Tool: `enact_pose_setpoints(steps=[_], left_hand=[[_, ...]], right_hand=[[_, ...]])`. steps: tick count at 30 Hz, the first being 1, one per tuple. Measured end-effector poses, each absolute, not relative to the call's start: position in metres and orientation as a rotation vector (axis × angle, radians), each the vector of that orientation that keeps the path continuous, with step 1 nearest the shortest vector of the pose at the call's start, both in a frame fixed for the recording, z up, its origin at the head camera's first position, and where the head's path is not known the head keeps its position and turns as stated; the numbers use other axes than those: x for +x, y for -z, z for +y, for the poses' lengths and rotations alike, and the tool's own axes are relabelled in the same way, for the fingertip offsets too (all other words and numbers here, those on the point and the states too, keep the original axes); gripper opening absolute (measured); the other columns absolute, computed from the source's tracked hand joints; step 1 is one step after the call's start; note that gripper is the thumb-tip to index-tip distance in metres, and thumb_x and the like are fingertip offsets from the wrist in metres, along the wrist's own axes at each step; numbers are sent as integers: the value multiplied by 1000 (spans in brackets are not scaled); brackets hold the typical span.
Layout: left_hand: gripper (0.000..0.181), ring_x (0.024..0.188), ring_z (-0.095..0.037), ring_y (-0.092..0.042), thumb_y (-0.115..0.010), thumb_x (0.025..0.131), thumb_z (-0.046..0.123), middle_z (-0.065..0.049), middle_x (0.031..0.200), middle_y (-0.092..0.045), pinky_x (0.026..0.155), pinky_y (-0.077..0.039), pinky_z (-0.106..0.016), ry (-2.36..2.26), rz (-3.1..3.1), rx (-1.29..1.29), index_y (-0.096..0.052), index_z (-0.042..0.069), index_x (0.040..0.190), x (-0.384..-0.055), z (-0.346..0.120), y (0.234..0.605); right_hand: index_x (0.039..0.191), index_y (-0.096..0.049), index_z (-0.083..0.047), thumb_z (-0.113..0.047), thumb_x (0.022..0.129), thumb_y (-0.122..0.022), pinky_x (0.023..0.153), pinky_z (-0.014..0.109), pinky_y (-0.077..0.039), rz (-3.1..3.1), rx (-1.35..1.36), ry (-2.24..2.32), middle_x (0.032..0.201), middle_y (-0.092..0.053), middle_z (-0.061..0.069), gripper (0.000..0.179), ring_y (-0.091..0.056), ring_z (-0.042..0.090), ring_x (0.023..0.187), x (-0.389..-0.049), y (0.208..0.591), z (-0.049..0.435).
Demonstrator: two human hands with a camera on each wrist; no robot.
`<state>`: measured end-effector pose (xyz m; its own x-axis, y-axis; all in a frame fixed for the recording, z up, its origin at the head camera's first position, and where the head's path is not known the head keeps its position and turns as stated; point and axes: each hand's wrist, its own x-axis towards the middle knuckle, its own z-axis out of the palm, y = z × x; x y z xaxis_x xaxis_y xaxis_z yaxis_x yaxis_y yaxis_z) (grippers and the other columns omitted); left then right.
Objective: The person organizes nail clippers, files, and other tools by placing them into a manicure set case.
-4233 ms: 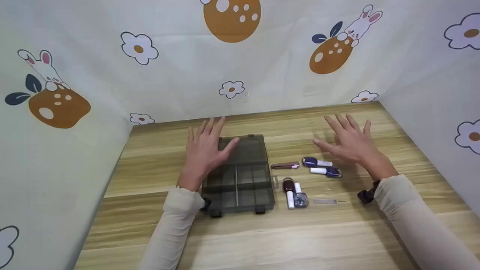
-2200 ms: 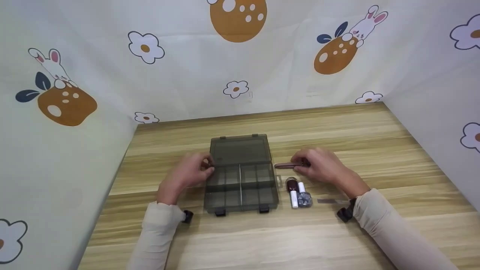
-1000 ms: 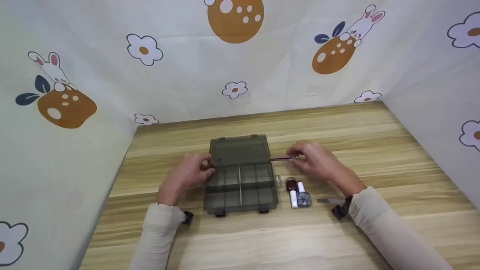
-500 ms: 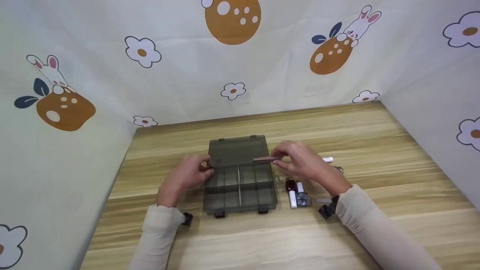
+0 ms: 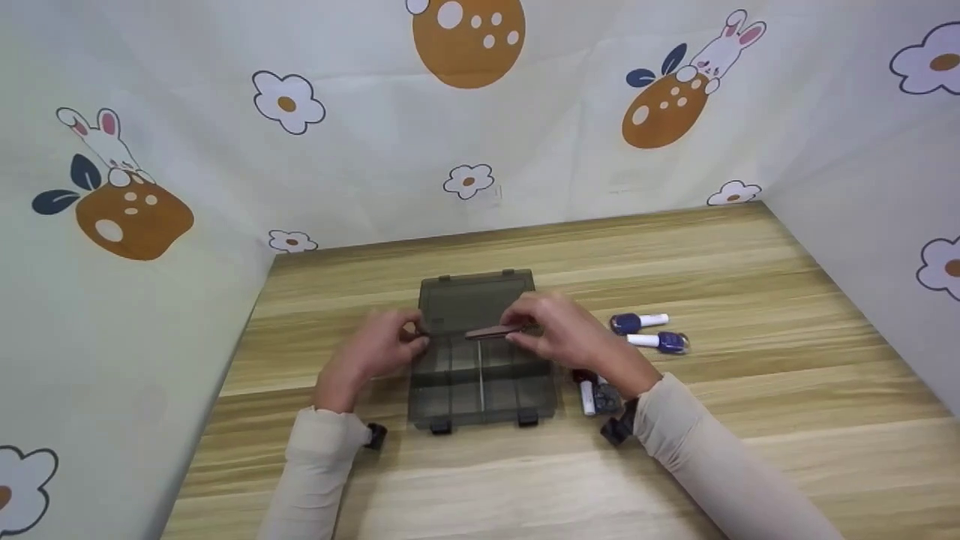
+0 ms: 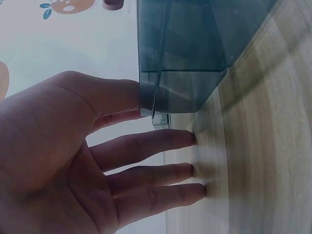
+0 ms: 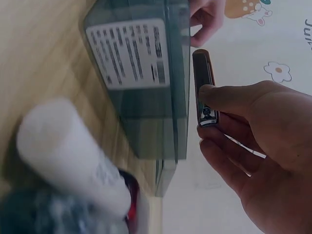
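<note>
A dark see-through compartment box (image 5: 480,394) lies on the table with its lid (image 5: 469,296) folded back. My left hand (image 5: 373,349) holds the box's left edge by thumb and forefinger; in the left wrist view its other fingers (image 6: 151,146) reach down beside the box. My right hand (image 5: 566,337) pinches a pinkish-brown nail clipper (image 5: 491,332) above the box, near the lid hinge. In the right wrist view the clipper's silver end lies at the fingertips, and the clipper is apart from the box. A white divider splits the compartments, which look bare.
Two blue nail polish bottles (image 5: 660,343) lie right of my right hand. A dark red and a glittery grey polish bottle (image 5: 606,397) lie by the box's right side, partly under my right wrist. A patterned cloth (image 5: 360,165) closes off the back and sides.
My right hand picked up the nail clipper from the table and carried it left over the box. My left hand moved back to the box's left edge and stayed there.
</note>
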<state>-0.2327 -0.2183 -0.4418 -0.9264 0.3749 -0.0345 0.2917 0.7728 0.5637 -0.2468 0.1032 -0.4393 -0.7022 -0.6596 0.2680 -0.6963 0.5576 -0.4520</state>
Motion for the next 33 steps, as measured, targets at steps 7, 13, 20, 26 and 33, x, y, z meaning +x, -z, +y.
enact_pose_setpoints(steps=[7, 13, 20, 26, 33], left_hand=[[6, 117, -39, -77, -72, 102, 7, -19, 121, -79, 99, -65, -53, -888, 2804, 543, -74, 5, 107, -233, -219, 441], [8, 115, -36, -78, -71, 104, 10, -17, 120, -79, 99, -64, -53, -874, 2805, 529, -76, 7, 109, -234, -220, 441], [10, 114, -33, -78, -70, 105, 14, -14, 118, -80, 100, -64, -54, -841, 2807, 504, -77, 10, 112, -234, -221, 441], [12, 108, -29, -78, -68, 106, 16, -13, 114, -81, 92, -65, -51, -799, 2829, 513, -78, 10, 111, -233, -221, 439], [12, 105, -27, -78, -69, 106, 17, -13, 114, -81, 89, -65, -49, -773, 2846, 512, -78, 11, 111, -234, -220, 438]], right_hand=[[114, -80, -9, -18, 100, -80, 92, 41, -64, -2686, 1238, -848, 109, -79, 6, 17, -75, 22, 101, -244, 442, 83], [113, -80, -12, -20, 100, -79, 92, 42, -62, -2675, 1256, -888, 107, -79, 3, 15, -73, 20, 100, -242, 444, 70], [114, -80, -13, -22, 103, -77, 91, 40, -62, -2661, 1303, -910, 109, -78, 2, 15, -73, 18, 100, -240, 449, 61], [115, -80, -13, -22, 103, -76, 91, 41, -62, -2655, 1296, -885, 109, -78, 2, 15, -73, 19, 100, -238, 449, 57], [115, -80, -13, -23, 103, -76, 96, 44, -62, -2661, 1301, -823, 111, -79, 4, 17, -74, 22, 105, -238, 449, 49]])
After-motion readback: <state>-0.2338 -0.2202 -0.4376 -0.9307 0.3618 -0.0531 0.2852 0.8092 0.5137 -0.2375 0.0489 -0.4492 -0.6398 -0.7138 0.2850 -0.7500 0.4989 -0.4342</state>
